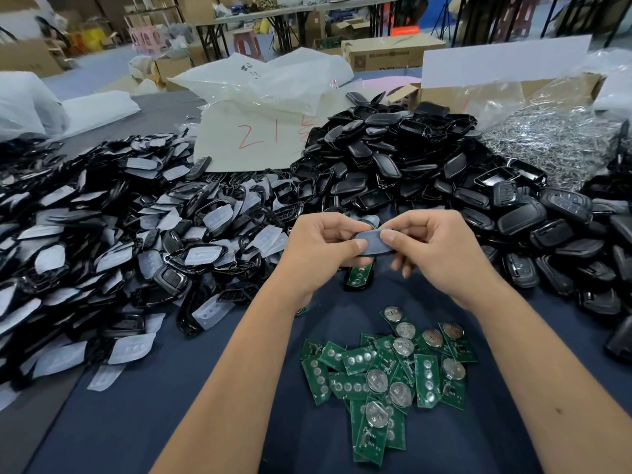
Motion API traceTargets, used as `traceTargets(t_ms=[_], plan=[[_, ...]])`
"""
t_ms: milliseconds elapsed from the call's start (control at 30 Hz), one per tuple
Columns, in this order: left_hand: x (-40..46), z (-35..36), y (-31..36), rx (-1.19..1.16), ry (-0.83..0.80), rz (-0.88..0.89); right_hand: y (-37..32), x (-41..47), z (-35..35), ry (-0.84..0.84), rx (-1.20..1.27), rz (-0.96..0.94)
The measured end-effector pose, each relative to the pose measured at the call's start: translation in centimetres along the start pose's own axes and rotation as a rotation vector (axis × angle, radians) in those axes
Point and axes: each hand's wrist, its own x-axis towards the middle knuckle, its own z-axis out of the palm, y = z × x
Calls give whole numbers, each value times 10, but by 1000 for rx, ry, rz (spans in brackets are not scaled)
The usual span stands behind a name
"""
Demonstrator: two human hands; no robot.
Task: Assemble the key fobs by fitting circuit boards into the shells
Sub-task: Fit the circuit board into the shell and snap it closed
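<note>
Shell point(374, 241), a black key fob half with a grey pad facing up, sits pinched between the left hand point(328, 248) and the right hand point(441, 249) above a dark blue table point(143, 422). Green circuit boards point(386, 374) lie loose just below the wrists. Heaps of black shells with white pads point(113, 241) crowd the left edge; plain black shells point(427, 165) crowd the right. Bare cloth remains only between the forearms and near the front edge. Cardboard boxes point(386, 53) and folding tables fill the room behind.
</note>
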Motion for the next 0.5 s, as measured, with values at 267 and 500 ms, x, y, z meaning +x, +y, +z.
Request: traceTargets(t_ms=[267,500], plan=[[0,0,-1,52,48,20,-1,-2,7,21,65,8],[1,1,-3,52,59,47,-4,-2,7,25,122,33]])
